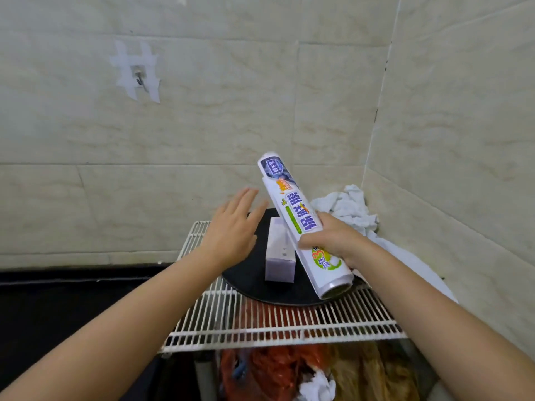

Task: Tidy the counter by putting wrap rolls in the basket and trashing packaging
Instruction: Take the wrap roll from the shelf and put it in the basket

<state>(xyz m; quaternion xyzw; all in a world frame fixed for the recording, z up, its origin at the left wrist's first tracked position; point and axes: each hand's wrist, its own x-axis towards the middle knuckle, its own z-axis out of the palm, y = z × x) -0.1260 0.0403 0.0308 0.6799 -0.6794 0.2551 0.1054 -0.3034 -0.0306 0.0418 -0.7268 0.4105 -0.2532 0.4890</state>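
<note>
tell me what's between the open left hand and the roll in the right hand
In the head view, a small pale box on a black round mat.

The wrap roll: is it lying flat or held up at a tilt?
Tilted. The right hand grips the wrap roll near its lower end, the far end raised toward the wall. The left hand is open, beside it.

Probably a home kitchen corner: tiled wall (231, 125), wire rack (289, 322), cling-wrap roll (295, 209), crumpled cloth (350, 209).

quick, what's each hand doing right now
left hand: open, fingers spread, holding nothing
right hand: closed around the cling wrap roll
</note>
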